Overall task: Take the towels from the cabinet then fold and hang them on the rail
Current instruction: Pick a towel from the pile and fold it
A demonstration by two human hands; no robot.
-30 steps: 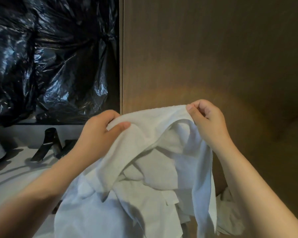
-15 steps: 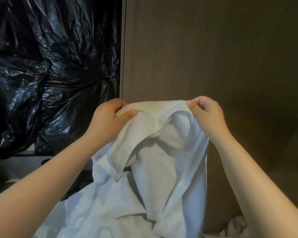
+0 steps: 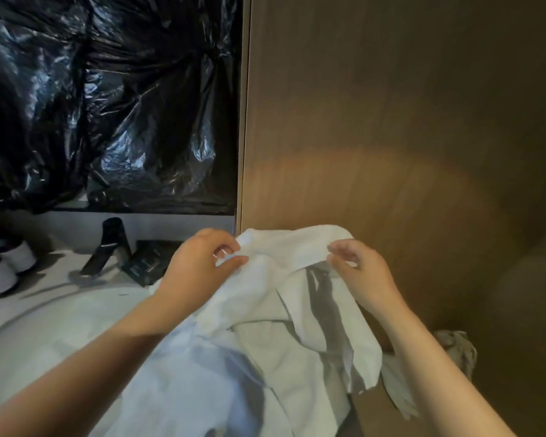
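Bathroom vanity: white tabletop (image 3: 44, 310) on the left, black plastic sheeting (image 3: 108, 105) above it, brown wood panel (image 3: 391, 121) filling the right.

White towel (image 3: 290, 247) is held up in front of the panel, low centre. Its top edge is stretched between both hands and the rest drapes onto the towel heap (image 3: 202, 389) below.

- **Left hand** (image 3: 199, 263): fingers (image 3: 224, 242) and thumb closed in a pinch on the left end of that edge.
- **Right hand** (image 3: 360, 269): thumb and forefinger nip the right end, other fingers loosely curled.

Step in hand, as I judge it, is finding the corners and spreading the towel before the first fold.

- Slide each pinch out to a true corner.
- Pull the edge taut and level.
- Lift until the hem clears the heap so nothing drags along.
- Check the twisted hanging part falls flat before bringing the corners together.

Risk is folding in that twist.

No rail or cabinet opening in view.

Counts:
- hands: 2
- towel held: 1
- heap: 1, number of towels in it not countable
- crumpled grey-white cloth (image 3: 457, 345) at lower right: 1
- black faucet (image 3: 108, 244): 1
- dark box (image 3: 148, 260) beside the faucet: 1
- white round containers (image 3: 0, 272) at the left edge: 2 visible
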